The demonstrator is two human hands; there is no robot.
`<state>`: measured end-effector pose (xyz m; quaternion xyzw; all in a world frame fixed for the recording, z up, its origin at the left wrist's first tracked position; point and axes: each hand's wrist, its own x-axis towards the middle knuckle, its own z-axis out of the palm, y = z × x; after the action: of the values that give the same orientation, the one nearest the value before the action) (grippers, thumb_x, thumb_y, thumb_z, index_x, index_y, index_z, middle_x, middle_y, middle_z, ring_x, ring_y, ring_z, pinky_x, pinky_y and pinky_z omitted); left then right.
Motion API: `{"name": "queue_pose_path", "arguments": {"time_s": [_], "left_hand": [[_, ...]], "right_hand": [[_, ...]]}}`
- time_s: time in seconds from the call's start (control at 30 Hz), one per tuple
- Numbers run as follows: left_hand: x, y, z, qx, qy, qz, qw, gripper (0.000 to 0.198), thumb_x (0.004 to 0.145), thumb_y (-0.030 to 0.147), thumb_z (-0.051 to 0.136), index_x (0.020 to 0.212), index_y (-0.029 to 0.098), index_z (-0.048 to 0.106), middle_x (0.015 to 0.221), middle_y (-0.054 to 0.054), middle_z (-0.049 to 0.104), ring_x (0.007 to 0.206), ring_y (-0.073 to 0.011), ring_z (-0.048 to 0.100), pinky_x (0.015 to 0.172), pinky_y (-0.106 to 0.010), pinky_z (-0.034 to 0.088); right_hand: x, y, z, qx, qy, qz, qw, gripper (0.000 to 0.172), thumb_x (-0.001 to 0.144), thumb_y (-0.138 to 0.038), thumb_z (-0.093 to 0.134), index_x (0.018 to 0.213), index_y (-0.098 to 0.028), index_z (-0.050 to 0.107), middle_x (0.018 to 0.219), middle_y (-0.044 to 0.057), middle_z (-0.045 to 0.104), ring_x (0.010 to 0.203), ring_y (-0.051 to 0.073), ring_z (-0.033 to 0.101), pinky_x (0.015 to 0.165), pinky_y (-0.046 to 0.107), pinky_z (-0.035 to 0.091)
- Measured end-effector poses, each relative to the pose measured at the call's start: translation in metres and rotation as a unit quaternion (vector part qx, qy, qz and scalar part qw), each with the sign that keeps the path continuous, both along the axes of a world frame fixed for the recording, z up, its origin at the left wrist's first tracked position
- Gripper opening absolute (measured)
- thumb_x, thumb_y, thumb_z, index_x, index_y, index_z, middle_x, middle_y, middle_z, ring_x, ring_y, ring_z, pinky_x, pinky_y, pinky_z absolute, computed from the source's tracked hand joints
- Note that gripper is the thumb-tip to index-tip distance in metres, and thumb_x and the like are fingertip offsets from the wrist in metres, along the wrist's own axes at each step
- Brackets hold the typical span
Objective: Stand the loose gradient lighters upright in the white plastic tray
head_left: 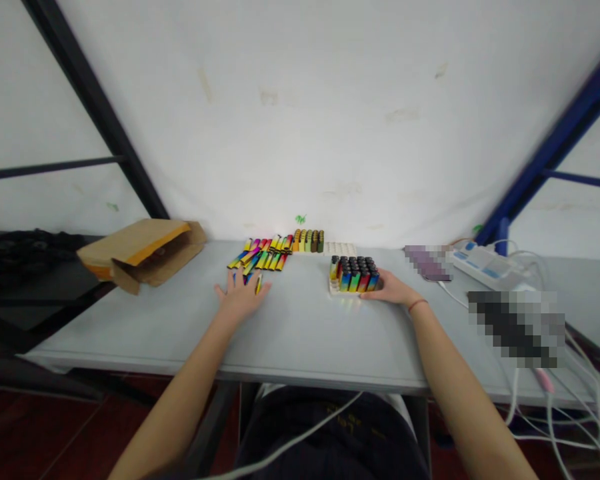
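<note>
My left hand is spread palm down, its fingertips over the near edge of a pile of loose lighters. These lie flat in bright yellow, red, green, blue and purple. Between its fingers part of a lighter shows; whether they touch it I cannot tell. My right hand grips the right side of a white tray, thumb along the front edge, other fingers partly hidden behind. Rows of multicoloured lighters with dark tops stand upright in that tray. Some holes show at its left front corner.
Behind, near the wall, stand yellow and green upright lighters beside a white holed tray. An open brown paper bag lies left. A phone, a power strip, a blurred-out dark object and cables occupy the right.
</note>
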<state>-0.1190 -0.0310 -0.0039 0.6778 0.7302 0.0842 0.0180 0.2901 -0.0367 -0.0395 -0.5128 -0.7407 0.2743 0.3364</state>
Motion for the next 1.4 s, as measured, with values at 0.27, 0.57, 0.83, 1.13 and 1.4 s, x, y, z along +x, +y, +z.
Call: {"name": "queue_pose_path", "arguments": {"time_s": [0.27,0.57,0.83,1.13,1.4], "left_hand": [[0.010,-0.035,-0.026,0.020,0.050,-0.103,0.993,0.057,0.102,0.042,0.036,0.156,0.025,0.046,0.167,-0.016,0.035,0.154,-0.0396,0.030,0.115,-0.065,0.035],[0.064,-0.029,-0.027,0.009,0.010,-0.169,0.985,0.058,0.103,0.047,0.036,0.157,0.027,0.045,0.167,-0.015,0.036,0.155,-0.0382,0.027,0.119,-0.064,0.029],[0.045,0.000,-0.005,0.100,-0.031,-0.094,0.990,0.052,0.103,0.040,0.033,0.144,0.026,0.060,0.153,-0.016,0.053,0.132,-0.0373,0.052,0.105,-0.058,0.045],[-0.057,0.047,-0.030,0.077,-0.074,-0.192,0.976,0.040,0.095,0.041,0.046,0.116,0.022,0.073,0.124,-0.016,0.070,0.108,-0.0314,0.065,0.103,-0.049,0.046],[-0.063,0.060,-0.042,0.106,-0.135,-0.252,0.952,0.030,0.089,0.039,0.049,0.092,0.024,0.074,0.123,-0.017,0.070,0.114,-0.0358,0.065,0.106,-0.055,0.048]], "right_hand": [[0.000,-0.001,0.003,0.010,-0.006,-0.017,1.000,0.064,0.057,-0.054,0.094,0.109,-0.022,0.075,0.111,0.006,0.077,0.111,0.036,0.068,0.105,0.052,0.055],[0.002,0.001,0.000,0.021,-0.023,-0.004,1.000,0.060,0.063,-0.052,0.090,0.111,-0.021,0.073,0.121,0.008,0.074,0.112,0.034,0.068,0.106,0.053,0.053],[-0.001,0.000,0.002,0.019,-0.022,-0.003,1.000,0.062,0.061,-0.052,0.091,0.112,-0.022,0.073,0.120,0.006,0.075,0.112,0.034,0.067,0.106,0.051,0.054],[0.002,0.002,-0.003,0.016,-0.017,0.002,1.000,0.062,0.063,-0.052,0.091,0.113,-0.021,0.072,0.120,0.007,0.075,0.112,0.034,0.068,0.105,0.052,0.054],[0.002,0.002,-0.003,0.013,-0.015,0.001,1.000,0.062,0.064,-0.053,0.090,0.113,-0.020,0.072,0.123,0.009,0.074,0.114,0.034,0.067,0.107,0.054,0.053]]}}
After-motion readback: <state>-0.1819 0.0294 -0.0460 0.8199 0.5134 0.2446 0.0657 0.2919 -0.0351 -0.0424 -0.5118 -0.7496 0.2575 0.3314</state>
